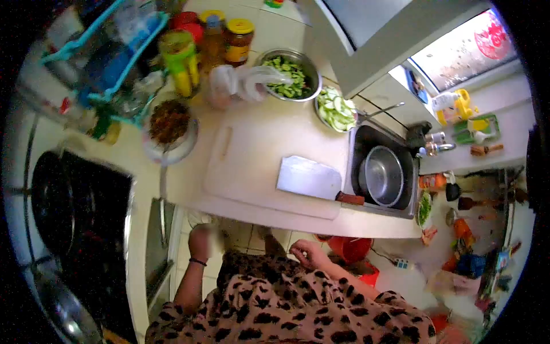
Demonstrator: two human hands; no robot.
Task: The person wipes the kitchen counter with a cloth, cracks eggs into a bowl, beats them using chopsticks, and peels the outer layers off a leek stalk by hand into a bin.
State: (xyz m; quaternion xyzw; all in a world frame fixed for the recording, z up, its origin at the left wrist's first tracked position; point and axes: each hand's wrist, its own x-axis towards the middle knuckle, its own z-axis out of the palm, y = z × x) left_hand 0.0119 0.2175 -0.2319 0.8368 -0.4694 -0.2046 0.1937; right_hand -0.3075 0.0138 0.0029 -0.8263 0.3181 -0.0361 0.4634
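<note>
My left hand [200, 243], with a dark band at the wrist, hangs low beside the counter front. Its fingers are smeared, and a pale object [199, 219] shows just beyond it; I cannot tell whether the hand holds it. In front of my body, my right hand [309, 253] is closed with curled fingers, and nothing shows in it. On the counter lies a white cutting board [229, 178]. A cleaver [309, 176] rests across its right side, handle toward the sink. Behind it stand a metal bowl of chopped greens [286, 77] and a bowl of sliced cucumber [337, 110].
A sink [358, 195] at right holds a metal basin [384, 175]. At left are a black stove [86, 206] and a bowl of dark brown food [169, 121]. Jars [239, 43] and a plastic bag [243, 83] stand behind. An open window frame [395, 34] juts in.
</note>
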